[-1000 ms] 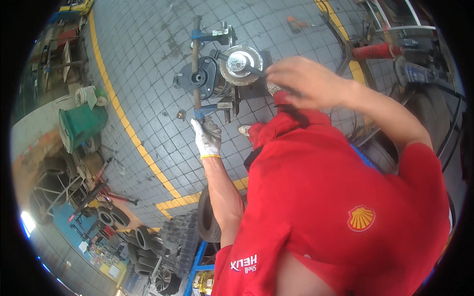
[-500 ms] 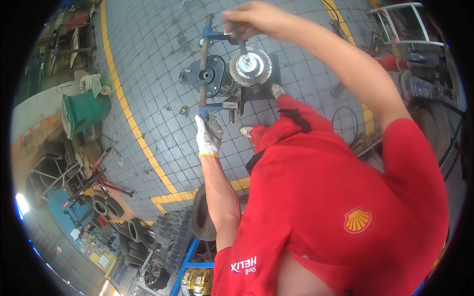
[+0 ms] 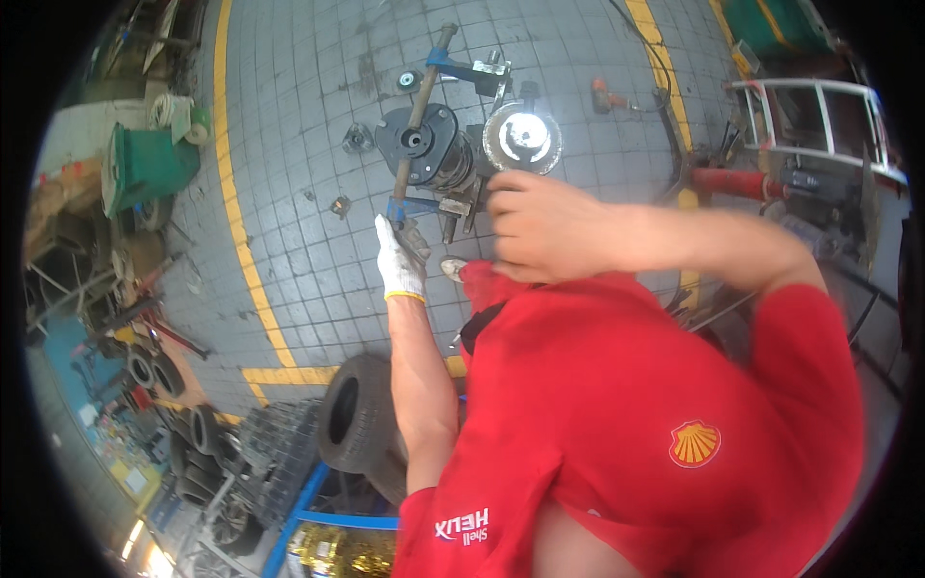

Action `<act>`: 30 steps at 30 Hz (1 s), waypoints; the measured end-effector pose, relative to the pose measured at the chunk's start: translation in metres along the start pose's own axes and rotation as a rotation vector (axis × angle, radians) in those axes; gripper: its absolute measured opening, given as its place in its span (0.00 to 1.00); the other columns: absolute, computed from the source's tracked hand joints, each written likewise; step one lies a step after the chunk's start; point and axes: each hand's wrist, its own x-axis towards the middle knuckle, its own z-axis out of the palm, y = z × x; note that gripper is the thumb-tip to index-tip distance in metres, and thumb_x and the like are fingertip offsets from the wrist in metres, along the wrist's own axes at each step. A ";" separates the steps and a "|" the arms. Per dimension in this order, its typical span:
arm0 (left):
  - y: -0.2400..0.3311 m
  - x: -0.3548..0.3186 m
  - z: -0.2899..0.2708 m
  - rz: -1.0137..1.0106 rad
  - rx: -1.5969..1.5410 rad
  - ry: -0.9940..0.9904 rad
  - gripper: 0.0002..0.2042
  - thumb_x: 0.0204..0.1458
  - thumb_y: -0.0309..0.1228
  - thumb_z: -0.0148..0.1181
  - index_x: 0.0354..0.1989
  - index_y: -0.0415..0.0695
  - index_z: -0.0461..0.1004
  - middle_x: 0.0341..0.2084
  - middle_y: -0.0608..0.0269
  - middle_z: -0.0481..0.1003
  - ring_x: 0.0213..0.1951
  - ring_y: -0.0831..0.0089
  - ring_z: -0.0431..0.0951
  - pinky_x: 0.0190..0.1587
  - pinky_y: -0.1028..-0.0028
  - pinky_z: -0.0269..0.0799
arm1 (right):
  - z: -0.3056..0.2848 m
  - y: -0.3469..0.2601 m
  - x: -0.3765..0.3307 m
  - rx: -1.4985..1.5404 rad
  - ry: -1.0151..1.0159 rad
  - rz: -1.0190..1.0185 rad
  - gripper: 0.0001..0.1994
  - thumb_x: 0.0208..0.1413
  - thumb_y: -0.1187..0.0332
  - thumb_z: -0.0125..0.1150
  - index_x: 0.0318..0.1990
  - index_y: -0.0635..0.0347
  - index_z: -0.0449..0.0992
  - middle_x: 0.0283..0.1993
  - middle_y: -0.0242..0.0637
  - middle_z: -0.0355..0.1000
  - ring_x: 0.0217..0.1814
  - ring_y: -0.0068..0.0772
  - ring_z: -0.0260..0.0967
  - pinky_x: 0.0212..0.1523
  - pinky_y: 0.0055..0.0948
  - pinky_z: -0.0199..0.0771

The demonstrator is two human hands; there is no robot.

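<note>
My left hand [image 3: 400, 262], in a white glove, grips the near end of a spring compressor [image 3: 421, 120], a long metal rod with blue clamp arms. Beneath the rod sits a black strut mount [image 3: 424, 140], its middle partly hidden. Behind it part of a coil spring [image 3: 455, 166] shows. My bare right hand [image 3: 541, 229] is in front of my body, its fingers curled toward me and slightly blurred. What it holds, if anything, is hidden. Just beyond that hand stands a round metal disc [image 3: 496, 154] with a shiny hub, probably a brake disc.
An orange power tool [image 3: 602, 97] lies on the tiled floor beside a dark cable. Small loose parts [image 3: 357, 139] lie left of the mount. A tyre [image 3: 356, 414] stands near my left elbow. At right are a white metal frame [image 3: 819, 120] and a red cylinder [image 3: 737, 183].
My right hand has come away from the compressor's far clamp arm, back toward my body. My left hand stays at the near end of the rod. The whole view has shifted slightly.
</note>
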 end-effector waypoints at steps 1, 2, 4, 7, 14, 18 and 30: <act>0.001 0.002 -0.001 0.007 -0.004 -0.046 0.32 0.68 0.70 0.57 0.46 0.48 0.79 0.27 0.71 0.74 0.24 0.76 0.70 0.27 0.72 0.67 | 0.000 0.000 -0.018 -0.002 0.046 0.040 0.18 0.61 0.55 0.72 0.48 0.60 0.85 0.48 0.37 0.82 0.69 0.46 0.75 0.79 0.56 0.64; 0.000 0.003 -0.002 0.001 -0.015 -0.028 0.32 0.68 0.70 0.58 0.46 0.49 0.79 0.28 0.71 0.74 0.25 0.76 0.70 0.28 0.72 0.67 | 0.000 0.001 -0.037 -0.018 0.122 0.063 0.20 0.59 0.57 0.73 0.52 0.60 0.84 0.56 0.40 0.81 0.73 0.48 0.72 0.81 0.57 0.62; -0.001 0.005 -0.002 0.034 -0.034 -0.017 0.30 0.67 0.69 0.60 0.39 0.50 0.80 0.20 0.74 0.72 0.18 0.77 0.68 0.22 0.74 0.64 | -0.004 0.007 -0.078 -0.080 0.096 0.161 0.34 0.53 0.64 0.75 0.68 0.61 0.74 0.79 0.46 0.68 0.83 0.49 0.64 0.87 0.57 0.54; 0.000 0.003 -0.002 0.014 0.016 0.009 0.31 0.67 0.69 0.61 0.41 0.49 0.81 0.22 0.72 0.74 0.19 0.77 0.69 0.24 0.73 0.66 | -0.006 0.037 -0.127 0.030 0.356 0.368 0.33 0.57 0.73 0.72 0.72 0.63 0.72 0.75 0.50 0.70 0.78 0.58 0.68 0.75 0.55 0.71; 0.001 0.002 -0.001 0.028 0.040 0.006 0.33 0.66 0.71 0.60 0.39 0.47 0.81 0.21 0.73 0.73 0.20 0.76 0.69 0.26 0.72 0.67 | -0.014 0.154 -0.122 1.016 0.595 0.982 0.23 0.78 0.48 0.63 0.54 0.63 0.79 0.50 0.39 0.84 0.49 0.30 0.81 0.56 0.34 0.81; -0.003 -0.001 0.002 0.048 0.046 0.002 0.35 0.65 0.73 0.58 0.38 0.47 0.83 0.21 0.73 0.72 0.22 0.76 0.70 0.29 0.71 0.69 | -0.051 0.178 -0.006 1.067 0.428 0.952 0.26 0.78 0.45 0.61 0.62 0.62 0.81 0.54 0.36 0.84 0.53 0.30 0.81 0.59 0.36 0.80; -0.012 -0.001 0.004 0.114 -0.050 0.048 0.33 0.66 0.69 0.62 0.38 0.44 0.84 0.22 0.70 0.74 0.22 0.76 0.71 0.26 0.71 0.68 | -0.028 -0.016 0.027 -0.090 -0.160 0.031 0.16 0.60 0.55 0.78 0.36 0.57 0.80 0.37 0.39 0.74 0.53 0.45 0.76 0.64 0.52 0.76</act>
